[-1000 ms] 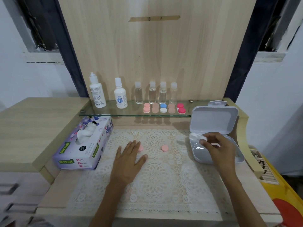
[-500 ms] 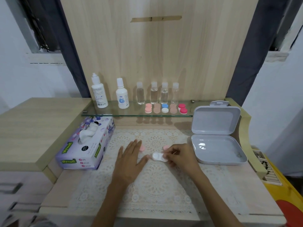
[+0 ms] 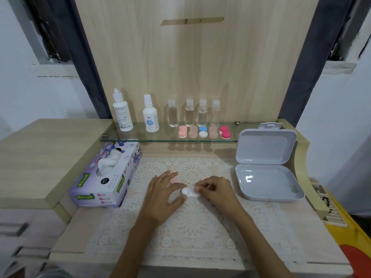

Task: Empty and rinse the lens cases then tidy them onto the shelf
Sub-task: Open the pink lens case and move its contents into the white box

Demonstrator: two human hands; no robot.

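Okay, I'm looking down on the table, and the white lens case (image 3: 190, 193) lies on the lace mat (image 3: 192, 233), dead centre, between both hands. The right hand (image 3: 219, 194) comes in from four o'clock with its fingers curled, pinching the case's right end. The left hand (image 3: 160, 199) comes in from seven o'clock. Its fingers are spread and fairly straight, with thumb and forefinger on either side of the case's left cup. I can't tell from here whether that is a true pinch or only a touch.

Just past the fingertips there's one pink cap (image 3: 175, 179) at eleven o'clock from the case, half under the left fingers. A second pink cap (image 3: 203, 178) sits at one o'clock, peeking out behind the right knuckles.

Up at twelve is the glass shelf (image 3: 140, 139), carrying a row of coloured lens cases (image 3: 203, 131) at its front edge, four small clear bottles (image 3: 189, 115) behind them and two white solution bottles (image 3: 150, 115) to their left. At two o'clock there's a grey box (image 3: 269, 185) with its lid standing open. At ten o'clock is a purple tissue box (image 3: 104, 177), a tissue poking out of the top.
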